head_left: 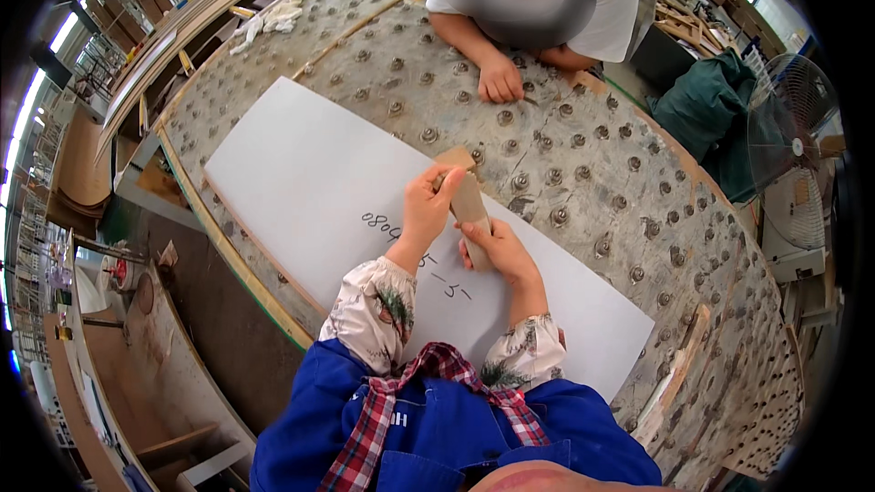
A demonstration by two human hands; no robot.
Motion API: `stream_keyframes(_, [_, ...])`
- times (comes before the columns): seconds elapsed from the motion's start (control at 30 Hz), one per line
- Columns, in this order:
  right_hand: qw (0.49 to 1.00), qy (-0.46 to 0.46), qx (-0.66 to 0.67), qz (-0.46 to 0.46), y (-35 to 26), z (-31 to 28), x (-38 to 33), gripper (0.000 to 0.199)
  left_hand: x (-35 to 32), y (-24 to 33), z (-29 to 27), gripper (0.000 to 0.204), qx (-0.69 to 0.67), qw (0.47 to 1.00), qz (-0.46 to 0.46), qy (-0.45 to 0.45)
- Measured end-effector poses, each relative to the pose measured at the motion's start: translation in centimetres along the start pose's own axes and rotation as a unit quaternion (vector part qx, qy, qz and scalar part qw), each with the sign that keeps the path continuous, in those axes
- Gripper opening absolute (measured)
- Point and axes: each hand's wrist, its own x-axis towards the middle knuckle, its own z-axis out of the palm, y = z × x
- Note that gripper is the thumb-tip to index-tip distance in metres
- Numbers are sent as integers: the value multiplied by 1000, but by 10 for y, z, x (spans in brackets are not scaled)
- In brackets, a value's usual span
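Note:
A flat tan strip (468, 200), perhaps paper or thin board, is held between my two hands over a large white panel (301, 159). My left hand (426, 211) pinches its upper end between thumb and fingers. Lower down, my right hand (499, 251) grips the strip's other end, thumb on top. Just beyond my left fingertips shows a small tan block-like piece (456, 158); whether it is joined to the strip I cannot tell. The white panel lies flat and carries dark handwriting, partly covered by my hands.
Under the panel is a grey worktable (583, 210) studded with ball rollers. A person (538, 0) leans on its far edge, one hand on the surface. White gloves (271, 23) lie far left, a wood strip (674, 374) at right. A fan (793, 146) stands beyond the right edge.

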Motion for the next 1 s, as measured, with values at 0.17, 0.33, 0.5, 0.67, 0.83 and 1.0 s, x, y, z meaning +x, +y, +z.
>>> stream_keyframes(0.17, [1000,-2,9,8,-2,3,2,34,1,-6,-5,18,44,999,28,-4])
stream_keyframes(0.33, [1000,15,10,11,-5,4,0,33,0,15,8,31,-68,997,-21,-13])
stream_keyframes(0.5, [1000,18,15,10,-6,1,-3,31,1,15,6,46,-277,955,-109,9])
stream_keyframes(0.67, [999,37,16,24,-5,5,-1,30,11,-17,-4,34,-222,947,-185,141])
stream_keyframes(0.83, [999,6,33,-5,2,4,6,29,10,-57,-9,19,-167,973,-121,104])
stream_keyframes(1.0, [999,46,13,-6,-6,10,0,27,-1,-39,11,12,-102,981,-119,114])
